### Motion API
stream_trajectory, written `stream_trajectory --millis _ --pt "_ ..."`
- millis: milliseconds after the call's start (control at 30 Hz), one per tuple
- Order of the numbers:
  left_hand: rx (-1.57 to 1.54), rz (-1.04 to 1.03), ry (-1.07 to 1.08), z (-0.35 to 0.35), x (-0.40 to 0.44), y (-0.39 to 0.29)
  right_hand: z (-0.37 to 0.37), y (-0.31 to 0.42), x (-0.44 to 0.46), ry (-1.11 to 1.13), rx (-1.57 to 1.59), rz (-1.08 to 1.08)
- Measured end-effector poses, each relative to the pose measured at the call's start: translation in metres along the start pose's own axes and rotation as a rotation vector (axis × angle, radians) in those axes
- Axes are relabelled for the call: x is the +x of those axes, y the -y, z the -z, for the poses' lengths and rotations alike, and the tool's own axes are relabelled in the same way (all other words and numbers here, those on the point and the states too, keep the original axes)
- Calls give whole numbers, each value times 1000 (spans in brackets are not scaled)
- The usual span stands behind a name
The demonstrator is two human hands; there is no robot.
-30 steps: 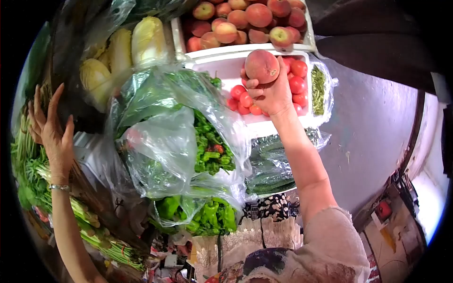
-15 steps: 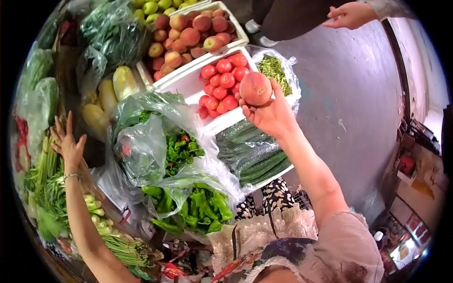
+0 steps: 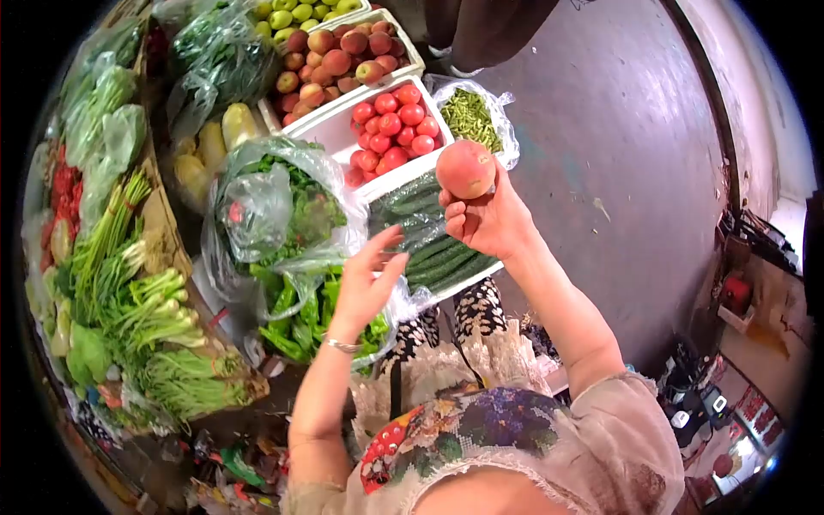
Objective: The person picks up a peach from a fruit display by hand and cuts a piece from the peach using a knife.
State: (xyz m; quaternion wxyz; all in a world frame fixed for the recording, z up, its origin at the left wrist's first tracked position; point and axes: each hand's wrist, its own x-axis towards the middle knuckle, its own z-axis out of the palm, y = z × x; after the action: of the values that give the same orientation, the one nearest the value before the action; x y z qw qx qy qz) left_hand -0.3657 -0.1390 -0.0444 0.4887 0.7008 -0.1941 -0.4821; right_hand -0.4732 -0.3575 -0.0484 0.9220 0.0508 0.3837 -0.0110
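Note:
A large round peach (image 3: 466,169) rests in my right hand (image 3: 491,219), with the fingers curled round its underside. It is held up in front of the cucumbers (image 3: 442,257) and the bag of small green pods (image 3: 470,118). My left hand (image 3: 367,287) holds nothing, and its fingers are apart. It hovers over the green peppers (image 3: 292,309) and the edge of the plastic bag, left of the cucumbers. Tomatoes (image 3: 390,124) lie in a white foam box (image 3: 330,142) beyond my hands. Behind them stands a box of peaches (image 3: 336,62).
Green fruit (image 3: 300,13) sits at the back. Bagged leafy greens (image 3: 283,202) and pale yellow gourds (image 3: 240,126) are left of the boxes. Bundled vegetables (image 3: 154,318) cover the left stall. Another person's dark-clothed legs (image 3: 498,30) stand at the far side, on grey floor (image 3: 601,154).
My left hand has swung from the left-hand vegetables to the right, over the peppers. My right hand still holds the peach. The other person's hand has left the view.

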Motion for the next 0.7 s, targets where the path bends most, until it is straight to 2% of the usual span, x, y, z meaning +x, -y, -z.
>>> stream_trajectory --millis 100,167,200,233,300,333,367,433,633,667,700 --pt "-246 -14 -54 -43 -11 -6 5 -9 -15 -8 4 -70" --pt "-335 -50 -163 -59 -15 -12 10 -14 -24 -35 -116 -44" --pt "-381 -77 -159 -64 -17 -12 26 -14 -24 91 -168 -55" --pt "-389 -76 -199 -69 -22 -17 24 -16 -34 95 -187 -90" --pt "-655 -52 -84 -79 -29 -33 11 -16 -53 173 -590 137" --pt "-737 -36 -29 -82 -32 -33 13 -14 -62 242 -559 114" --pt "-757 -47 -63 -86 -41 -33 13 -16 -71 247 -585 83" --pt "-726 -225 -85 -91 -50 -43 2 -12 -80 392 -807 156" --pt "-899 -253 -231 -94 -99 -56 -23 -29 -86 608 -1032 -49" --pt "-732 -341 -292 -96 -99 -40 -24 -32 -85 647 -1110 -52" --pt "-701 -381 -343 -95 -108 -40 -28 -39 -86 704 -1190 -53"
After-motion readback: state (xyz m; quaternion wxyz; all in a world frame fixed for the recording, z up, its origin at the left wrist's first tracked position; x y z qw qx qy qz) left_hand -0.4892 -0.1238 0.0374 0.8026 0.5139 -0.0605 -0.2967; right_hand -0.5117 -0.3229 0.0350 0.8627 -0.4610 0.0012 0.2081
